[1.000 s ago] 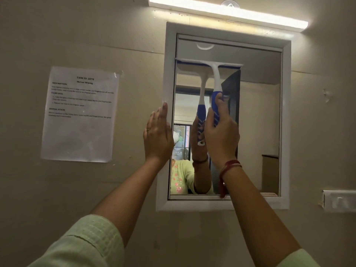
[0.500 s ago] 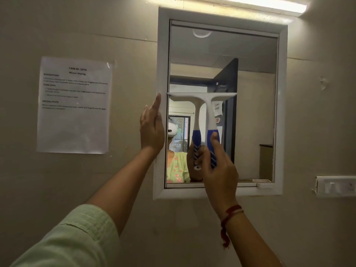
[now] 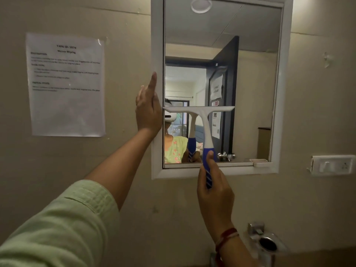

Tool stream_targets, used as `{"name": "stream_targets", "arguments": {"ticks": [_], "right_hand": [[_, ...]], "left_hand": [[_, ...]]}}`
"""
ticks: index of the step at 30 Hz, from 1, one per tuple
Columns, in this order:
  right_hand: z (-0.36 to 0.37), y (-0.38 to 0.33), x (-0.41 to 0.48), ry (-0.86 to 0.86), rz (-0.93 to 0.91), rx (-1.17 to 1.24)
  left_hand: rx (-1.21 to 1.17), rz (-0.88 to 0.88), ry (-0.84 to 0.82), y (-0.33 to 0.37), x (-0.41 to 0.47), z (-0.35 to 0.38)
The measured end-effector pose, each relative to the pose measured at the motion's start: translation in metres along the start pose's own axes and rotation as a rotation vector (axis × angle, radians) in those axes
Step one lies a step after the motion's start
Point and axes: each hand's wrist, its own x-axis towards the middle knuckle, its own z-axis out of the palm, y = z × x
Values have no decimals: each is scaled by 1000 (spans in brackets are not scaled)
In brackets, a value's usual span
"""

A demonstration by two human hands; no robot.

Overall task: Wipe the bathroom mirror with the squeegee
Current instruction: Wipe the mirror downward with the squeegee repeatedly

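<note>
notice sheet (image 3: pixel 66 83): taped to wall, well left of mirror, not involved.
left hand (image 3: pixel 148 112): flat, fingers straight, pressed against outer left side of mirror frame (image 3: pixel 157 45); holds nothing, just braces.
mirror (image 3: pixel 254 93): wall-mounted, glass shows reflection of door and person.
squeegee (image 3: pixel 204 120): on left-to-middle glass, blade level, around lower-middle height, left tip at frame's inner edge; rubber-to-glass contact probably there, angle too flat to confirm.
right hand (image 3: pixel 213 191): fingers wrapped round blue handle, thumb on top; sits below bottom frame rail.
step (judged): downward pull on left strip, lower part not yet covered.
how to do well: hold blade level, even pressure both ends, run straight to bottom rail without lifting. Handle already crosses rail, so tilt it off the wall to let blade reach the edge.
next need: right strip of glass looks undone; overlap passes slightly.
switch plate (image 3: pixel 332 164): right of mirror, apart.
</note>
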Motion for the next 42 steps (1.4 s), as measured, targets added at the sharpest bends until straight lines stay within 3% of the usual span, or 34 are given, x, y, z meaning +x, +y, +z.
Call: {"name": "stream_targets", "arguments": {"ticks": [42], "right_hand": [[-14,20,-126,-130,104,-13]], "left_hand": [[139,47,25,-4,0,3]]}}
